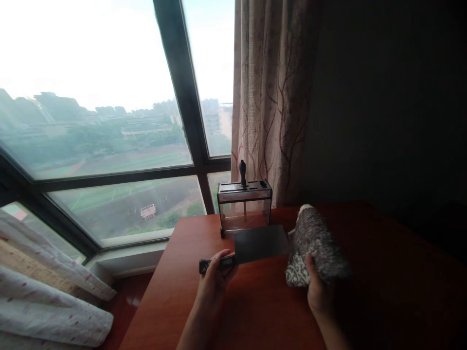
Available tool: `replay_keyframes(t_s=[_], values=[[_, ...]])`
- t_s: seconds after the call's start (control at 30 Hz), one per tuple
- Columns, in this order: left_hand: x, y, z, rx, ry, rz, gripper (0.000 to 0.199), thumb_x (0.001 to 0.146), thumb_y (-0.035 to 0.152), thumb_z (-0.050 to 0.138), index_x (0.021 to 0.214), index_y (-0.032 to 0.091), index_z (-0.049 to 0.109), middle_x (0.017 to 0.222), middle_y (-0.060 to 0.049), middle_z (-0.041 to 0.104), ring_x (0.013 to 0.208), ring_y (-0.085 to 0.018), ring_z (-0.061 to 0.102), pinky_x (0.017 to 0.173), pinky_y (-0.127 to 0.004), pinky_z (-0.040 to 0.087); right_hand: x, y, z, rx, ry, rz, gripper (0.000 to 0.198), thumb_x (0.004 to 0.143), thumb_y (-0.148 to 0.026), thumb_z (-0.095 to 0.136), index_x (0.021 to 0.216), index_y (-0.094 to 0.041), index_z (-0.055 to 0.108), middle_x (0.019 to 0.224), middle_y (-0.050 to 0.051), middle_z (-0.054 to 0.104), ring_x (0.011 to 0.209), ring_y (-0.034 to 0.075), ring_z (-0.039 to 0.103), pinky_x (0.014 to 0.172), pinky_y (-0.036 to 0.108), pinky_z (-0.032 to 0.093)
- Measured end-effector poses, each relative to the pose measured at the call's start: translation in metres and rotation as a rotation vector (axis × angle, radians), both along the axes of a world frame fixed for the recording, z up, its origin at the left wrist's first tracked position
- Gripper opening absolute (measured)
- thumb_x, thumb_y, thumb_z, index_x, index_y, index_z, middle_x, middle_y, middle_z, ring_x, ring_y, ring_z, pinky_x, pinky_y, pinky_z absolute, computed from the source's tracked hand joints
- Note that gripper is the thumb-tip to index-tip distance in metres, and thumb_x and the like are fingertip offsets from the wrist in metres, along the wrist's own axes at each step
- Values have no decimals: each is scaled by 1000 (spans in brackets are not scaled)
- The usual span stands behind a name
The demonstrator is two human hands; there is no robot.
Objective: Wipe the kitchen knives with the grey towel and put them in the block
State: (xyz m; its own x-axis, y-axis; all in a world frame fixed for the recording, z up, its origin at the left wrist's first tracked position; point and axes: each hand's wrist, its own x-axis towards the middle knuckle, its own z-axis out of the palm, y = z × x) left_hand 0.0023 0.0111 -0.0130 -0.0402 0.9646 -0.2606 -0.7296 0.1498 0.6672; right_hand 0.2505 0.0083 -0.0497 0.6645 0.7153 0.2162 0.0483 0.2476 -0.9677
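My left hand (pixel 218 274) is closed round the dark handle of a cleaver (pixel 260 244), whose broad blade points right above the table. In my right hand (pixel 318 287) is a shaggy grey-and-white cloth (pixel 315 245), pinched with the thumb on its near side. The cloth's left edge is close to the blade's tip; whether they touch I cannot tell. Its right end is blurred. Behind the blade stands a clear-sided knife block (pixel 245 194) with a dark slotted top. One knife with a black handle (pixel 242 173) is upright in it.
The reddish-brown wooden table (pixel 164 291) runs beneath both hands. A large window (pixel 109 177) is at the left and back, with a patterned curtain (pixel 273 97) behind the block. Another curtain (pixel 47 301) hangs at lower left. The right side is in deep shadow.
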Motion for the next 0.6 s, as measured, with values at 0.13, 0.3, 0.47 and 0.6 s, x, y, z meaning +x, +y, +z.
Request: replay_keyframes(t_s=[0.13,0.3,0.47,0.6], values=[[4,-2,-1,43,-11,-31,22,81,30,69,96,13,71,93,-12,77,92,-23,72,89,-38,55,-32,-6,6,87,-962,224,59,82,-10,51,140,-19,45,150,10,41,140,32,31,113,57,24],[8,-4,-4,50,13,-81,26,80,29,70,101,14,70,97,-12,76,92,-24,71,88,-36,55,-73,-16,16,-146,-1387,200,73,78,4,42,148,-16,33,158,9,24,142,32,26,104,48,37],[12,-7,-8,44,56,-129,38,82,33,69,116,18,66,102,-10,75,90,-25,71,78,-32,56,-90,-21,12,-82,-1464,172,72,80,5,38,148,-20,34,157,5,27,138,32,34,100,48,38],[14,-8,-12,24,57,-135,34,81,35,69,109,17,70,98,-9,75,92,-25,69,78,-31,55,-92,-19,18,2,-1477,257,76,79,4,38,150,-20,27,157,3,26,140,29,30,106,48,32]])
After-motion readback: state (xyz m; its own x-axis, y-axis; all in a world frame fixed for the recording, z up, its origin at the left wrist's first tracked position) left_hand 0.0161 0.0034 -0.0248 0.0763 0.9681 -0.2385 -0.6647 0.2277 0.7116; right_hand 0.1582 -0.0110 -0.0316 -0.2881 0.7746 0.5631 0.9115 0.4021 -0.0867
